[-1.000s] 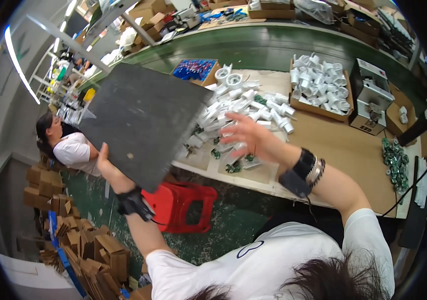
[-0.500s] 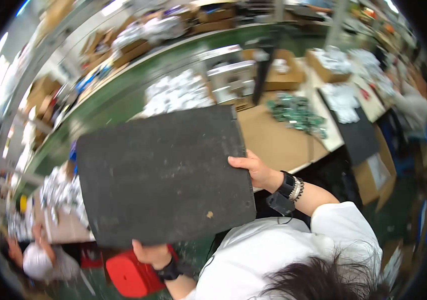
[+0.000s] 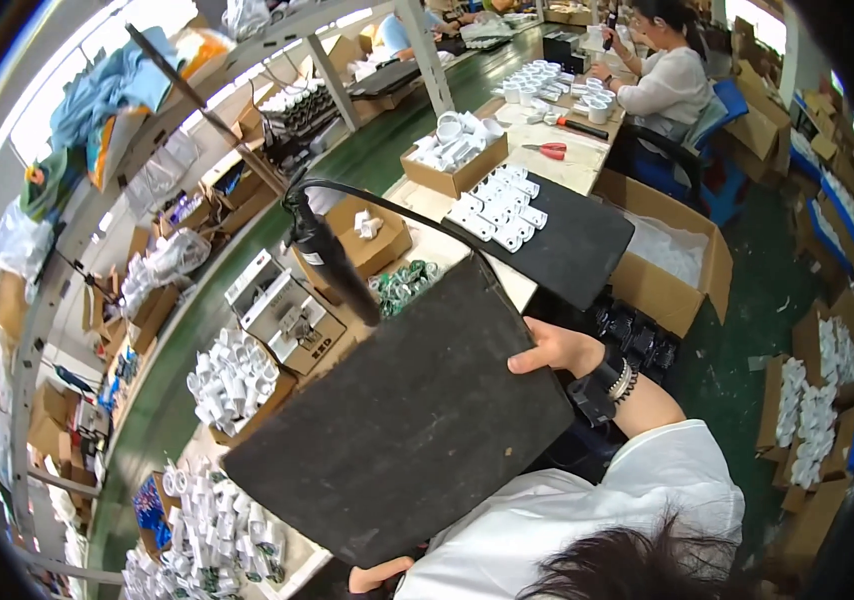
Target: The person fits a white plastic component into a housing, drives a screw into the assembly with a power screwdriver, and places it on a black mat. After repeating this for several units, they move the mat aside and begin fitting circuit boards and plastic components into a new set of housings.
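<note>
Both hands hold a large flat dark grey board [image 3: 402, 415] tilted above the table [image 3: 427, 245]: the right hand [image 3: 557, 350] clasps its far right edge, the left hand [image 3: 377, 577] grips its near lower edge. Just beyond the right hand hangs a black tool on a cable [image 3: 332, 262]; swinging the board could knock it.

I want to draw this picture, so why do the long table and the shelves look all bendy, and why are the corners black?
In the head view, the wide fisheye lens curves straight edges: the green bench bows, more so toward the rim. Its round image leaves black corners. The middle is sharp: the dark board and right hand look crisp. Light is even, with soft shadows.
</note>
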`<action>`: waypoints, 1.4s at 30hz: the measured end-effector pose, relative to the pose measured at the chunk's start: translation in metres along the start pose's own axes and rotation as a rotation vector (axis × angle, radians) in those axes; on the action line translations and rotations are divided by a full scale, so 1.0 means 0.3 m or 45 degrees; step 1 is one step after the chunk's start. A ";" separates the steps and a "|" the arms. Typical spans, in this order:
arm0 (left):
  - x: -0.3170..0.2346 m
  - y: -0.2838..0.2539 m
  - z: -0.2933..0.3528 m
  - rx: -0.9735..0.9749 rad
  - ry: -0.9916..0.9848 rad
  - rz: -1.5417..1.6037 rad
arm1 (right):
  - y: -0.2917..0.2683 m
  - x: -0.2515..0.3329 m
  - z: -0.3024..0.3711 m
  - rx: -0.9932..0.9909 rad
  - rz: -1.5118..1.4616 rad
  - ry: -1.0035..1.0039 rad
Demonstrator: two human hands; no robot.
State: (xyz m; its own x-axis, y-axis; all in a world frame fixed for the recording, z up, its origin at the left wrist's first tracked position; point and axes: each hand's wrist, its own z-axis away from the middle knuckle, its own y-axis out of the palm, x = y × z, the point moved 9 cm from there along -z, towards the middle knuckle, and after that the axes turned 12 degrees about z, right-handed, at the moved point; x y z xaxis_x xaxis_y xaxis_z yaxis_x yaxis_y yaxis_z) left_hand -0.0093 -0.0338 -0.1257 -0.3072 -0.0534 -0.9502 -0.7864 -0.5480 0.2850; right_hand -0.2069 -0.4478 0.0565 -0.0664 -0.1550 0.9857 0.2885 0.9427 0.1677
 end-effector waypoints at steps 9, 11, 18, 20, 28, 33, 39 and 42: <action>0.188 0.064 -0.053 0.192 -0.544 -0.225 | -0.022 0.097 0.137 -0.032 0.285 -0.097; 0.247 0.081 -0.014 0.235 -0.708 -0.232 | -0.212 0.088 0.260 -0.425 -0.031 -0.342; -0.059 0.438 -0.151 0.590 -0.470 -0.090 | -0.710 0.104 0.651 -1.082 -0.377 -0.818; -0.082 0.428 -0.177 0.557 -0.505 -0.189 | -0.675 0.188 0.620 -1.225 -0.392 -0.787; -0.154 0.490 -0.218 0.469 -0.486 -0.362 | -0.735 0.317 0.339 -1.483 -0.497 -0.715; -0.142 0.466 -0.224 0.425 -0.436 -0.317 | -0.842 0.327 -0.126 -1.080 -0.532 -0.558; -0.145 0.427 -0.257 0.349 -0.466 -0.308 | -0.919 0.195 -0.710 -0.903 -0.570 -0.344; -0.156 0.419 -0.268 0.313 -0.547 -0.272 | -1.042 0.106 -0.885 -0.836 -0.536 -0.209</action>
State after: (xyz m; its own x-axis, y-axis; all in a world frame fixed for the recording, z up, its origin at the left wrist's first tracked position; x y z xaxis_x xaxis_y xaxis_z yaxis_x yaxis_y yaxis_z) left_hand -0.0507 -0.1672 -0.0555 -0.2772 0.4123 -0.8679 -0.9420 -0.2946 0.1609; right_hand -0.0455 -0.8259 0.0401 -0.4202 -0.3658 0.8304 0.7084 0.4398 0.5521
